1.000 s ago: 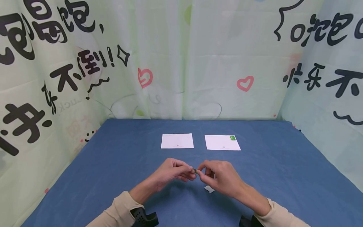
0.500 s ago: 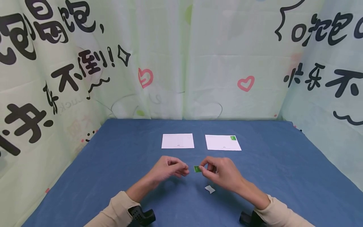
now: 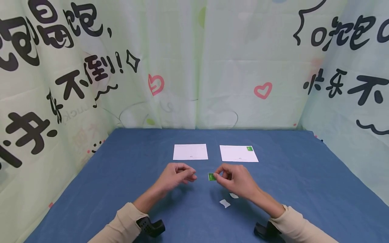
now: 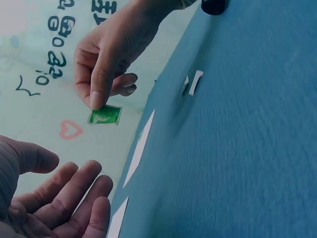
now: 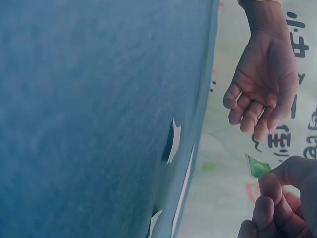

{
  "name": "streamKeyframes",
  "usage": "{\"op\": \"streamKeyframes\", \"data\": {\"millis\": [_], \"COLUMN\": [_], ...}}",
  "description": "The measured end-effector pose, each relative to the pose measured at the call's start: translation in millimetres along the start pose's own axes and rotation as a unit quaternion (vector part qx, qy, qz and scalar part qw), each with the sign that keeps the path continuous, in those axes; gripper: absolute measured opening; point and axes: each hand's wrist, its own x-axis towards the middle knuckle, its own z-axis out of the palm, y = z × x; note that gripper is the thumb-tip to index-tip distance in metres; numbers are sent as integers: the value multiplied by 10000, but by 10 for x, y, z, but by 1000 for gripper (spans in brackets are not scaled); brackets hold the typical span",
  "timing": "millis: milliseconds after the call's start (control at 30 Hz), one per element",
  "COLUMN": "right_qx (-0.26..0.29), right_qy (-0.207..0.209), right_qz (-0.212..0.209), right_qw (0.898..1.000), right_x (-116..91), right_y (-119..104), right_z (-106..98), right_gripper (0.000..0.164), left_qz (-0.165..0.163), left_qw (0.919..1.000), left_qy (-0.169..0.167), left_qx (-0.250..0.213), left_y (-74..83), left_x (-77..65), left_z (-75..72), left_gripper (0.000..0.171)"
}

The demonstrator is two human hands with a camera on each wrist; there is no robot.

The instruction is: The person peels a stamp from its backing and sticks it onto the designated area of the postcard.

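Observation:
Between thumb and forefinger, my right hand (image 3: 238, 180) pinches a small green stamp (image 3: 211, 177) by one edge, held up above the blue cloth. The stamp's (image 4: 105, 115) green printed face, with a pale border, shows in the left wrist view. To its left my left hand (image 3: 176, 177) hovers with loosely curled fingers; its palm (image 5: 265, 74) has nothing in it. Beyond the hands lie two white cards side by side. The right card (image 3: 234, 155) bears a green stamp (image 3: 249, 148) in its upper right corner; the left card (image 3: 190, 152) has only a tiny mark near its lower edge.
Two white paper scraps lie on the cloth below my right hand: a curled scrap (image 3: 225, 203) and a smaller scrap (image 3: 233, 195) closer to the hand. The blue tablecloth (image 3: 136, 148) ends at a printed curtain (image 3: 231, 111) that surrounds the table.
My hands, which met at the stamp, have parted; the left moved left and let go. The stamp turned its green face up in my right hand. A second scrap has come into view.

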Motion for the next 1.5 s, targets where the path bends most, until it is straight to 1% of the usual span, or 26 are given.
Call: {"op": "streamKeyframes", "data": {"millis": [200,333,500,633,767,1000,1200,1300,1500], "right_qx": [36,79,269,381,449,559,654,707,828], "right_qy": [-21,-85,-130,-79,-33,-23,-35,-61,-51], "right_qz": [278,492,680,765,834,1026,1285,1425,1641], "right_qw": [9996,9987,9972,9963,9955,9931,9895,9872,9829], "right_x": [74,126,179,215,260,327,379,404,465], "right_y": [51,82,138,199,261,342,401,424,474], "right_z": [-2,8,28,40,50,60,76,82,96], "right_gripper": [4,4,4,5,6,9,11,12,15], "left_qz": [67,109,249,463,625,673,713,686,559], "left_qw": [9993,9969,9905,9849,9807,9729,9672,9650,9570], "left_qy": [247,512,863,1004,1100,1314,1509,1590,1806], "left_qx": [280,589,1040,1335,1490,1781,1913,1971,2201], "left_y": [-24,-47,-86,-99,-84,-101,-132,-135,-154], "left_x": [18,38,83,108,123,159,216,239,268], "left_z": [-48,-69,-78,-88,-110,-163,-196,-206,-235], "left_gripper": [31,29,20,17,15,12,11,14,23]}}
